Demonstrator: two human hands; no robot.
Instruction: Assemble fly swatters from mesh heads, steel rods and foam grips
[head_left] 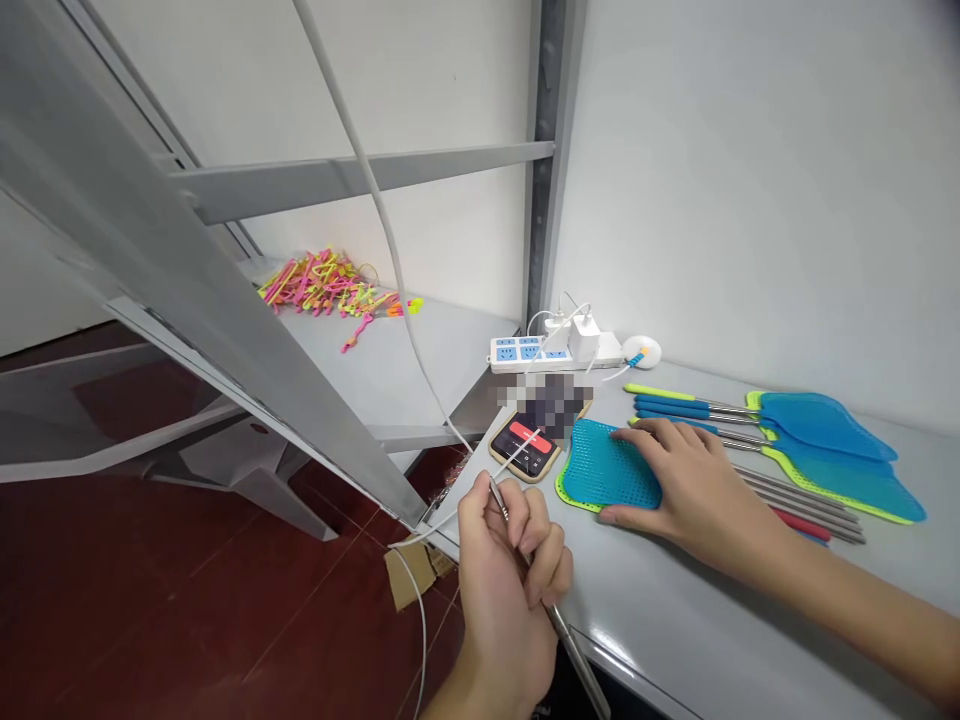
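My left hand (510, 590) is closed around a thin metal telescopic rod (576, 660). Its narrow tip pokes out between thumb and forefinger, and the thicker end slopes down past the table's front edge. On the table, my right hand (690, 485) grips a blue perforated fly swatter head (604, 465), fingers over the top and thumb at the near edge. A yellow-green swatter head (574, 498) shows beneath it. Right of that hand lie whole fly swatters (825, 430) with blue and green heads. Several loose metal rods (802, 500) lie beside them, partly behind my forearm.
A lit phone (525, 450) lies left of the swatter heads. Behind it sits a white power strip (517, 352) with chargers plugged in. A white cable (390, 240) hangs across the grey metal frame (225, 300). Pink and yellow plastic pieces (322, 283) are heaped on the far-left surface.
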